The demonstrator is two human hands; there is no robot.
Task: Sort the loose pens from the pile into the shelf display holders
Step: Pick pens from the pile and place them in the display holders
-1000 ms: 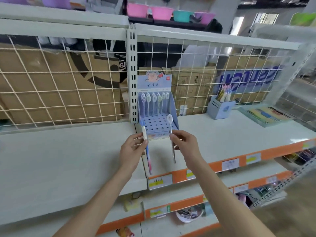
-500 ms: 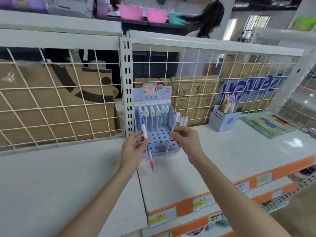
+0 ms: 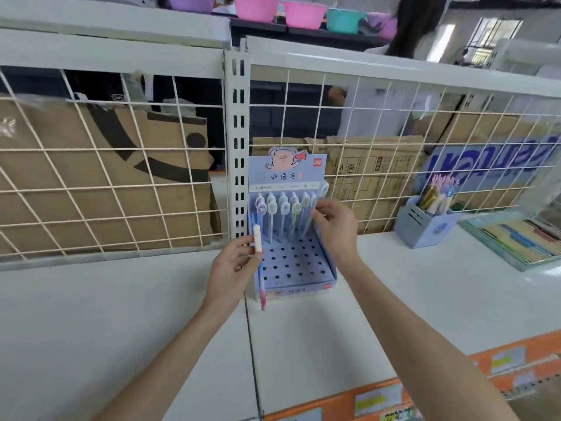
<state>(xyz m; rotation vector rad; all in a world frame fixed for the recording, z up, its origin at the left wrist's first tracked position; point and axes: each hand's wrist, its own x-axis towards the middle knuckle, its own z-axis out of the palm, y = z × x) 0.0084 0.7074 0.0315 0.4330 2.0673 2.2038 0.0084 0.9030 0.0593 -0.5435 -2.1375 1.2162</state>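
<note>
The step in hand looks like seating one pen in the blue display holder [image 3: 299,270], a small cardboard stand with a pegboard-like base full of round holes, standing on the white shelf [image 3: 394,287] against the wire mesh back [image 3: 379,153]. The right hand [image 3: 335,229] is up at the holder's right wall, fingers curled and pinching a pen with a round white top [image 3: 323,189]; its shaft slants down behind the fingers toward the back rows, and whether the tip is already in a hole cannot be told. The left hand [image 3: 233,268] is just left of the holder, fingers closed round a second pen [image 3: 259,262], held nearly upright with its white cap above the fist and its blue shaft hanging below. A row of pens with round tops [image 3: 283,206] already stands along the back of the holder, while most front holes are open. The next move probably calls for lining the right hand's pen tip over a free hole and pressing it straight down, without knocking its neighbours, then doing the same with the left hand's pen. A second blue pen cup [image 3: 425,226] sits further right on the shelf.
</note>
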